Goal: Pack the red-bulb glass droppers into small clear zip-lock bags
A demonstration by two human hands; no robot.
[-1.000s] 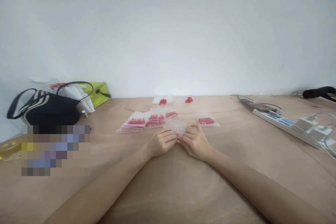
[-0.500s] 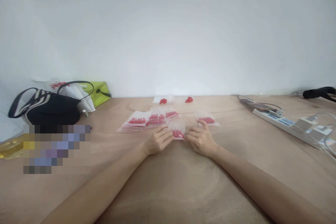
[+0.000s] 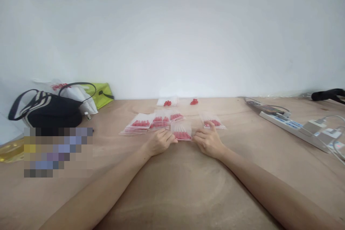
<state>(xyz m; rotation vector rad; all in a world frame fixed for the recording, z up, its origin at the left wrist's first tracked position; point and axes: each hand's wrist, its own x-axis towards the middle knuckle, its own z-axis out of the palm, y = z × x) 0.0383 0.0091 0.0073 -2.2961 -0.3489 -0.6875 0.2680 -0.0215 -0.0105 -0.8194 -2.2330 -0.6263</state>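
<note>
A small clear zip bag (image 3: 182,127) with a row of red capsule-like pieces lies in front of me. At its lower left corner, my left hand (image 3: 161,142) is closed, thumb and fingers pinching the edge. My right hand (image 3: 208,143) is closed at the lower right corner, its index finger raised; its fingertips are partly hidden. Just beyond my right hand lies a similar filled bag (image 3: 211,123). To the left, several filled bags (image 3: 140,124) overlap in a cluster.
Two small heaps of red pieces (image 3: 167,103) lie by the wall, one on a white sheet. A white power strip (image 3: 293,131) with chargers and a phone (image 3: 266,109) are on the right. A black bag (image 3: 54,111), a lime-green bag (image 3: 101,95) and a small bottle (image 3: 87,116) stand left.
The bag between my hands now lies flatter and slightly farther from me, with its red pieces more evenly lined up. My left hand has shifted slightly left; the right stays nearly in place.
</note>
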